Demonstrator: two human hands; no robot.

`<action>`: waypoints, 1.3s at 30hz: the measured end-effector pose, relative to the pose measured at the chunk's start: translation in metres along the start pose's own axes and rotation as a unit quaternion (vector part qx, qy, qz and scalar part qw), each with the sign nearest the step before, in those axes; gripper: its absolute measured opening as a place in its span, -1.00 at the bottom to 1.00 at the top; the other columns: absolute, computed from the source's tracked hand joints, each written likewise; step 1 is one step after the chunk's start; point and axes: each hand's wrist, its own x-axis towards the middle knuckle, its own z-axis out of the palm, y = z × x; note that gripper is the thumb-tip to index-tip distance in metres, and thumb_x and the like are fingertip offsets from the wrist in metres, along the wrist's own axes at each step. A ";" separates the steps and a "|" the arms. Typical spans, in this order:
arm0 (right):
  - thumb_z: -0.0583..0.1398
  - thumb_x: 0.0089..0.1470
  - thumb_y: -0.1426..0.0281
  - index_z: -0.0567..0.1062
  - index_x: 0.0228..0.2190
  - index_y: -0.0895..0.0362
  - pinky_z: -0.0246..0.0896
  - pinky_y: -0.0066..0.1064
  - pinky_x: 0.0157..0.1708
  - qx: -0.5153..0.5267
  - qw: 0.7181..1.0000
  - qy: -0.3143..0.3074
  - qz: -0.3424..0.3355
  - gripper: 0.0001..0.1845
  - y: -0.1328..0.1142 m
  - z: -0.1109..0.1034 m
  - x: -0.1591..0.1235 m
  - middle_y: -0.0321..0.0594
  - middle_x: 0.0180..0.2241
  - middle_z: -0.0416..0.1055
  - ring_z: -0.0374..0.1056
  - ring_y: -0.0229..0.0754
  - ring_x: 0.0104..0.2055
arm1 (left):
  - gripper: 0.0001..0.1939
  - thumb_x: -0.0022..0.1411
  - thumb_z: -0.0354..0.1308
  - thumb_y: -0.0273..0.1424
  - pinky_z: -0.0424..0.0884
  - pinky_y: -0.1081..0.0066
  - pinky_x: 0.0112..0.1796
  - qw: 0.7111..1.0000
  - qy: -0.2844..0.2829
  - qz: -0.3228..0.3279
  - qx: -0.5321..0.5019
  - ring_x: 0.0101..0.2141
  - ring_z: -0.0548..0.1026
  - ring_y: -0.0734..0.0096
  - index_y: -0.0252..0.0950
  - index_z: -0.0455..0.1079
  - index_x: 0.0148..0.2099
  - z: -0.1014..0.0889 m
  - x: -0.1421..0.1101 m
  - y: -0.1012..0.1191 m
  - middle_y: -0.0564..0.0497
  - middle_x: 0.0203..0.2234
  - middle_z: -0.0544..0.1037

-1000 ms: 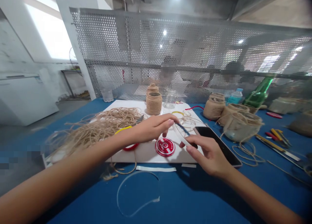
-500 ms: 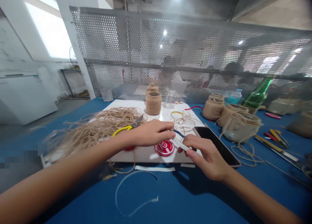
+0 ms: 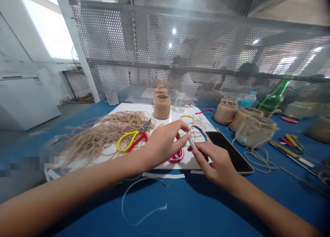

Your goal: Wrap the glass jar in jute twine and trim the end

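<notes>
A narrow roll of white tape point(image 3: 192, 142) is held up over the front of the white board point(image 3: 157, 164), its ring tilted toward me. My right hand point(image 3: 218, 161) grips the lower part of the ring between thumb and fingers. From the other side, my left hand point(image 3: 163, 142) pinches at the roll's left edge with thumb and forefinger; whether a tape end is between them is too small to tell. Below the hands lies a red and white disc point(image 3: 176, 157), partly covered by my left hand. Scissors point(image 3: 131, 139) with yellow and red handles rest on loose twine left of that hand.
A heap of jute twine point(image 3: 103, 137) spreads over the board's left side. Twine-wrapped jars point(image 3: 162, 108) stand behind. A dark-screened tablet point(image 3: 230, 152) lies at right, near more jars, a green bottle point(image 3: 274, 96) and tools. A clear curved strip point(image 3: 123, 202) lies in front.
The tape roll has turned from nearly edge-on to showing its ring opening. My left hand has shifted slightly, uncovering the scissors' red handle and covering more of the red disc.
</notes>
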 end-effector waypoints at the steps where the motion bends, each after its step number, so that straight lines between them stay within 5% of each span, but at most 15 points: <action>1: 0.04 0.11 0.43 0.42 -0.41 0.16 0.17 -0.42 -0.42 -0.009 1.000 0.004 -0.009 -0.83 0.000 0.001 -0.001 -0.17 -0.45 0.44 0.33 -0.23 -0.44 | -0.81 0.22 -0.02 -0.31 0.33 0.45 -0.37 1.000 0.005 -0.008 -0.003 -0.35 0.44 0.43 -0.26 0.28 -0.15 0.001 -0.001 0.001 0.03 -0.30 0.49; 9: 0.04 0.11 0.45 0.42 -0.40 0.17 0.14 -0.40 -0.40 -0.049 0.999 0.001 -0.021 -0.84 0.002 0.006 -0.003 -0.15 -0.46 0.43 0.31 -0.22 -0.44 | -0.89 0.20 0.00 -0.37 0.31 0.50 -0.39 0.996 0.007 -0.034 -0.084 -0.45 0.41 0.54 -0.27 0.30 -0.25 0.008 0.000 0.000 0.09 -0.39 0.48; 18: 0.02 0.12 0.45 0.38 -0.49 0.16 0.07 -0.42 -0.46 -0.075 0.996 -0.016 -0.043 -0.79 0.004 0.007 -0.002 -0.22 -0.57 0.35 0.21 -0.25 -0.51 | -0.93 0.17 -0.01 -0.42 0.28 0.49 -0.39 0.990 -0.077 -0.013 -0.119 -0.43 0.35 0.54 -0.31 0.26 -0.33 0.004 0.009 -0.011 0.08 -0.43 0.42; 25: 0.01 0.14 0.45 0.39 -0.44 0.17 0.11 -0.41 -0.40 -0.070 0.997 -0.018 -0.036 -0.81 0.008 0.009 0.000 -0.18 -0.49 0.39 0.26 -0.23 -0.45 | -0.82 0.18 0.04 -0.36 0.30 0.46 -0.37 0.996 -0.006 -0.020 -0.082 -0.36 0.38 0.48 -0.29 0.27 -0.15 0.011 0.004 -0.015 0.03 -0.33 0.43; 30: 0.01 0.14 0.44 0.39 -0.45 0.18 0.09 -0.39 -0.41 -0.113 0.992 -0.019 -0.043 -0.79 0.006 0.009 -0.001 -0.18 -0.53 0.36 0.22 -0.21 -0.47 | -0.90 0.20 0.01 -0.38 0.29 0.45 -0.36 0.998 0.033 -0.020 -0.053 -0.38 0.38 0.48 -0.29 0.31 -0.27 0.016 -0.002 -0.009 0.05 -0.39 0.46; 39: 0.00 0.15 0.43 0.41 -0.42 0.19 0.09 -0.39 -0.38 -0.084 0.996 -0.031 -0.010 -0.78 0.007 0.008 0.000 -0.18 -0.50 0.38 0.24 -0.21 -0.44 | -0.93 0.15 0.02 -0.42 0.28 0.48 -0.40 0.999 0.004 0.005 -0.046 -0.41 0.36 0.51 -0.31 0.28 -0.33 0.012 0.004 -0.016 0.06 -0.44 0.42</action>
